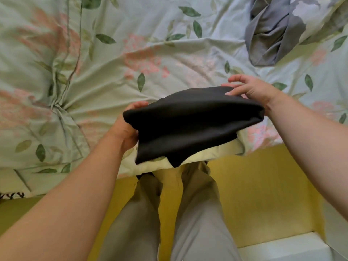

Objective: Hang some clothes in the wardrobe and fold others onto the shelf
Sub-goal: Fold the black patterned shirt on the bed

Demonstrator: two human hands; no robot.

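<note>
Checker: Fingers (pixel 138 106) of the left hand (pixel 128 129), head view. Report state.

Operator: Curled round the 9 o'clock edge of the folded black garment (pixel 188 125) and gripping it. The palm sits under the cloth.

Checker: Right hand (pixel 254 91)?

Operator: Holds the garment's 2 o'clock corner. Its thumb (pixel 234 93) lies on top, and lower fingers appear tucked beneath. Two upper fingers are raised off the cloth, so only part of the hand clamps it.

Checker: Garment location?

Operator: Centre of frame, held up between both hands over the near edge of the floral bedspread (pixel 94 72). The lower layers hang loose toward 6 o'clock, and one corner points down at the floor (pixel 254 185). A crumpled grey cloth (pixel 273 34) lies on the bedspread at 1 o'clock, well apart.

Checker: Wardrobe or shelf in view?

Operator: Neither.

Checker: Failure modes?

Operator: Judged, not observed:
1. The fold opens. Cause: the free 6 o'clock layers are unsupported, and tilting or a quick carry would let them slide.
2. The right corner slips. Cause: a partial pinch with fingers lifted.
3. The garment drops to the floor. Cause: it is held past the bed edge, above the person's trousers (pixel 197 223).
</note>
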